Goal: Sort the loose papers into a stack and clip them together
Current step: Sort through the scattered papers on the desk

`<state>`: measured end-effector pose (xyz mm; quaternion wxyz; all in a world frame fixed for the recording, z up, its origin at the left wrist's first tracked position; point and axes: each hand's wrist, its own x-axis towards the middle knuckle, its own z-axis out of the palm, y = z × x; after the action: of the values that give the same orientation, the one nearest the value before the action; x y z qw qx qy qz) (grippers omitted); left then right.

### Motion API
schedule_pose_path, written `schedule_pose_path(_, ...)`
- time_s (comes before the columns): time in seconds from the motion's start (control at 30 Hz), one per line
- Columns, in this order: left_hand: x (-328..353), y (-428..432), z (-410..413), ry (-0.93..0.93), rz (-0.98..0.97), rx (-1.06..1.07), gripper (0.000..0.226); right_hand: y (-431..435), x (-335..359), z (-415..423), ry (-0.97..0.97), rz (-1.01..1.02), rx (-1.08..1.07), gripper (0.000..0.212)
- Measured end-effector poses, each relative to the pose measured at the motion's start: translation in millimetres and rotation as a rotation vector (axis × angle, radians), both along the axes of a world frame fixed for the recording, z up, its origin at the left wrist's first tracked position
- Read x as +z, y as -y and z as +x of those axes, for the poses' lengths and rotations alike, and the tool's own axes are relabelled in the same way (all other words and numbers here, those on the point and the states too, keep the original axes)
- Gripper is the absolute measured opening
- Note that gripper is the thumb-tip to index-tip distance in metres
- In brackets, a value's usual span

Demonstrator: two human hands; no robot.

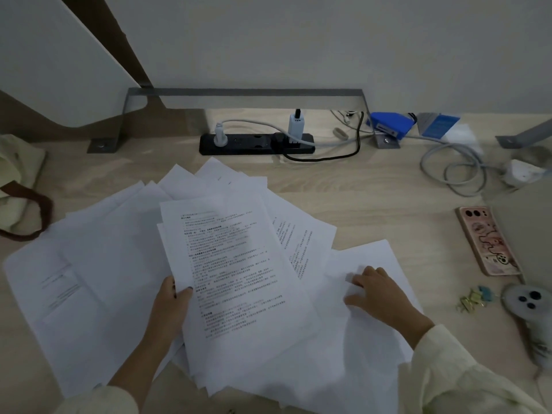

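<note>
Left hand (171,297) pinching printed sheets (230,264) by their left edge, right hand (378,292) flat on blank sheet (373,333), fingers spread, clips (475,297) well right

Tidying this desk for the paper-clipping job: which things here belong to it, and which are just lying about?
Belongs to the job:
loose papers
gathered sheets in the left hand
binder clips
right hand, resting on a sheet

Just lying about:
phone
power strip
controller
cloth bag
grey cable

Phone (488,241), power strip (256,143), perhaps controller (525,303).
</note>
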<state>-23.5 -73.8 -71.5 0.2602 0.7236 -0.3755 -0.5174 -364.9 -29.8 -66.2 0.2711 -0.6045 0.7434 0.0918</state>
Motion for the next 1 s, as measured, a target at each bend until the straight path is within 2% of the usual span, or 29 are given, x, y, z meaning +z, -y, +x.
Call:
schedule_pose_path(0.1, 1, -4, 1, -0.021, 0.012, 0.001, 0.032, -4, 12, -2, 0.057, -0.056, -0.192, 0.012)
schedule_pose_path(0.2, 6, -10, 4, -0.053, 0.003, -0.004, 0.032, -5, 39, -14, -0.009, -0.168, -0.348, 0.013)
schedule_pose_path(0.33, 16, -12, 8, -0.101, -0.017, -0.025, 0.027, -8, 89, -24, -0.063, -0.488, -0.515, 0.022)
schedule_pose_path(0.47, 29, -13, 10, -0.163, -0.03, -0.016, 0.027, -9, 135, -4, 0.001, -0.907, -0.524, 0.026)
schedule_pose_path(0.53, 34, -13, 7, -0.213, -0.036, -0.018, 0.026, -9, 147, 16, 0.054, -0.984, -0.439, 0.026)
schedule_pose_path(0.63, 36, -13, 0, -0.269, -0.038, -0.02, 0.026, -9, 143, 53, 0.043, -0.964, -0.245, 0.028)
schedule_pose_path(0.7, 34, -14, -3, -0.295, -0.029, -0.01, 0.023, -11, 129, 75, 0.07, -0.836, -0.105, 0.031)
schedule_pose_path(0.8, 28, -17, -7, -0.323, 0.005, 0.0, 0.015, -11, 89, 103, 0.146, -0.615, -0.042, 0.033)
schedule_pose_path(0.93, 22, -22, -11, -0.358, 0.035, -0.021, 0.013, -20, 45, 129, 0.167, -0.577, 0.097, 0.035)
schedule_pose_path(1.0, 13, -24, -5, -0.378, 0.075, -0.002, 0.023, -18, 28, 144, 0.222, -0.5, 0.107, 0.031)
